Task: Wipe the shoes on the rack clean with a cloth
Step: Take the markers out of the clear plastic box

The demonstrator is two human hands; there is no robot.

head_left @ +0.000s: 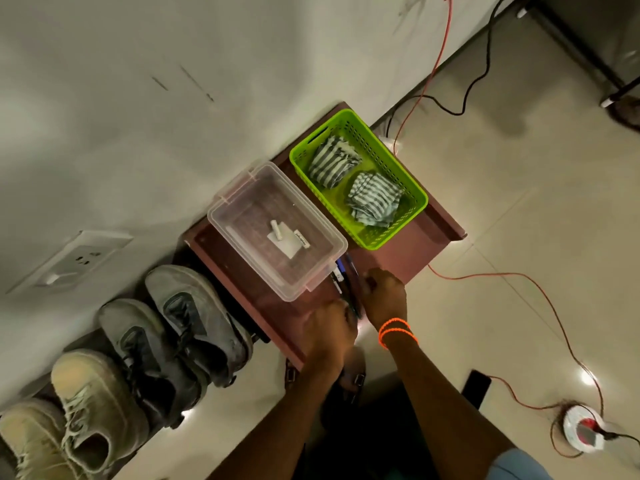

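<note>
Above: both hands at the rack's (377, 265) front edge.
We see our left hand (329, 336) and right hand (384, 296) gripping a dark object (351, 296); bare floor (519, 220) lies rightward.

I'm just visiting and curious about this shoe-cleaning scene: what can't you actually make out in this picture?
All in the head view:
- What the left hand and right hand are handling: dark, blurred, covered by fingers.
- The label in the clear box: too small to read.
- The beige shoe at bottom left: cut off by the frame edge.
- The rack under the grey shoes: hidden by them.
</note>
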